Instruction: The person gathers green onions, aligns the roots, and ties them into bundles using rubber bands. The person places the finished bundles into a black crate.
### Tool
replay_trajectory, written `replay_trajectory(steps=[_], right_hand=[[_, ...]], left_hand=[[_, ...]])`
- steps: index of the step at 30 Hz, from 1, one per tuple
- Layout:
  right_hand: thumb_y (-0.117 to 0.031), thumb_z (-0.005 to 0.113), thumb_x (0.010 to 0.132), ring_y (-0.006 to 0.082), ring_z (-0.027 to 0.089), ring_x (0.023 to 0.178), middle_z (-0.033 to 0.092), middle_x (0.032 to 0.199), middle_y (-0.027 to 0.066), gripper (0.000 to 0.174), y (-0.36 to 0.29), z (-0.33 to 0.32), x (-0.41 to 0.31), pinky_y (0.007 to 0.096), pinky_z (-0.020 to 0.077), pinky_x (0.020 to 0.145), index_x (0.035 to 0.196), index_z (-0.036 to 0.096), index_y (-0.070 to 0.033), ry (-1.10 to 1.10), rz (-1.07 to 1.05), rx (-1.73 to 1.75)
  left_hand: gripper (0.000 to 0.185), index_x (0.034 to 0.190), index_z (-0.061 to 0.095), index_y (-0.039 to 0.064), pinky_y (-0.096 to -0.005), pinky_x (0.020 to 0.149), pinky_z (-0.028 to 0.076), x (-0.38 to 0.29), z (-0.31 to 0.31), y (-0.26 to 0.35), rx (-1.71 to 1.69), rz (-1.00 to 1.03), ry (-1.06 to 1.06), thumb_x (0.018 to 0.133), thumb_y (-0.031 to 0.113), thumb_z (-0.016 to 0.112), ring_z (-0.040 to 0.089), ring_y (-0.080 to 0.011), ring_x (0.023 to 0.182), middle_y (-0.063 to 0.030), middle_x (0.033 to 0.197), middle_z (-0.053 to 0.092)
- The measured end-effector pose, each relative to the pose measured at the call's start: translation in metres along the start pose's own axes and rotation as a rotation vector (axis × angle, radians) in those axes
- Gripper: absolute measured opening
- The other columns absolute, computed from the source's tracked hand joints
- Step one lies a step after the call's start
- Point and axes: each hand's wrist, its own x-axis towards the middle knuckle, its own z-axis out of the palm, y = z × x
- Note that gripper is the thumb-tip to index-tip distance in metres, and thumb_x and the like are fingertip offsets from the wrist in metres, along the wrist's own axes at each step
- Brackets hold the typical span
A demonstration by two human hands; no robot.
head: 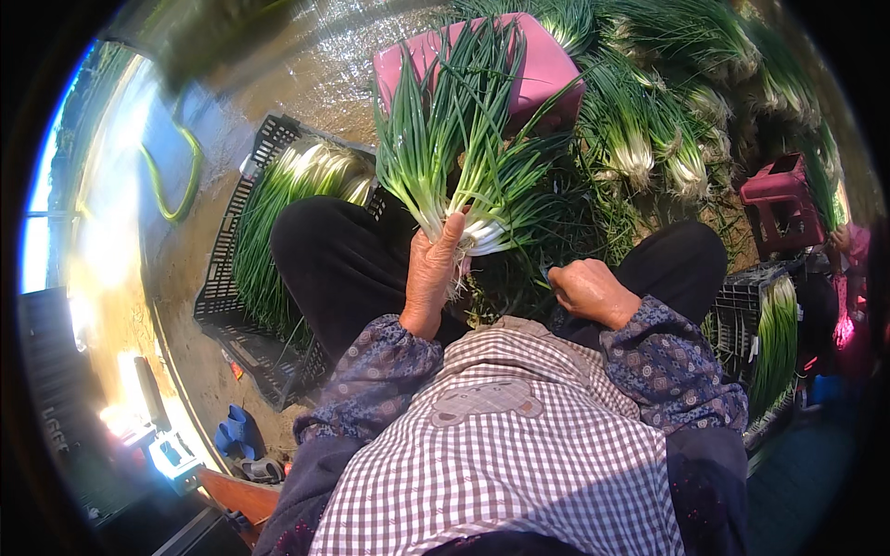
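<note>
My left hand [434, 264] grips a fanned bunch of green onions [445, 167] near its root end, thumb across the white stalks. Its dark green leaves point away from me, and stringy roots hang below my fingers. To the right, my right hand [594, 292] is curled into a fist above my right thigh. A small grey-blue object [547, 272] pokes out at its fingertips; most of it is hidden, so its kind is unclear. Loose leaves and trimmings [514, 292] lie on the ground between my legs.
A black plastic crate [233, 229] of green onions stands by my left knee. Ahead is a pink plastic stool [535, 59]; several onion bunches [633, 146] lie beside it. At right are a red stool [782, 201], another crate [740, 313] and a person's hand [841, 238].
</note>
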Motion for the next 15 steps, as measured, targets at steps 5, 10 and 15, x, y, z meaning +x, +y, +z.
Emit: replay_trajectory(steps=[5,10,15], right_hand=[[-0.025,0.073,0.084,0.0296,0.060,0.062,0.059,0.090,0.0106,0.029,-0.043,-0.024,0.025,0.0387,0.0485,0.058,0.104,0.065,-0.005,0.458,0.090,0.347],[-0.022,0.068,0.085,0.0302,0.063,0.073,0.059,0.087,0.0110,0.021,-0.055,-0.050,0.087,0.0397,0.0511,0.063,0.096,0.062,-0.005,0.607,0.076,0.218],[-0.013,0.065,0.080,0.0308,0.060,0.067,0.056,0.077,0.0096,0.010,-0.059,-0.037,0.071,0.0391,0.0473,0.059,0.083,0.058,-0.005,0.419,-0.180,0.369]], left_hand=[[0.050,0.115,0.064,0.001,-0.0194,0.046,0.036,-0.001,0.003,-0.004,0.031,0.065,0.019,0.092,0.045,0.065,0.050,-0.0034,0.054,-0.0008,0.078,0.063],[0.050,0.111,0.064,0.001,-0.0193,0.045,0.036,-0.003,0.006,-0.003,0.111,0.093,-0.010,0.093,0.048,0.063,0.049,-0.0032,0.052,-0.0001,0.074,0.062],[0.047,0.099,0.062,0.003,-0.0197,0.043,0.035,-0.001,0.001,-0.006,0.099,0.080,0.006,0.093,0.050,0.062,0.048,-0.0034,0.050,0.0007,0.070,0.061]])
